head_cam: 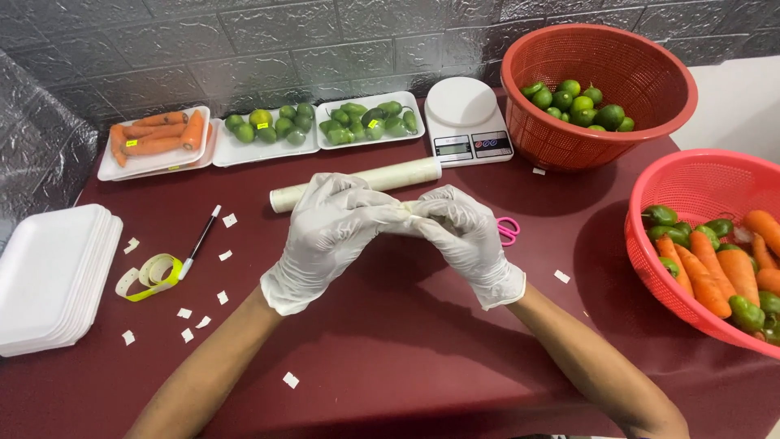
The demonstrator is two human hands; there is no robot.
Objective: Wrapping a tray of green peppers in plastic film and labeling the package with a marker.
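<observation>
My left hand (pixel 329 236) and my right hand (pixel 463 240), both in white gloves, meet fingertip to fingertip over the dark red table (pixel 390 349). Between the fingers is something small and pale; I cannot tell what it is. Just behind the hands lies a roll of clear film (pixel 382 179). Pink scissors (pixel 508 230) peek out from behind my right hand.
Foam trays of carrots (pixel 154 138), limes (pixel 272 123) and green peppers (pixel 370 120) line the back wall beside a white kitchen scale (pixel 465 120). Red baskets hold limes (pixel 601 89) and carrots with peppers (pixel 707 244). Stacked empty trays (pixel 53 276), a label roll (pixel 150 275), a pen (pixel 201 240) and paper scraps lie left.
</observation>
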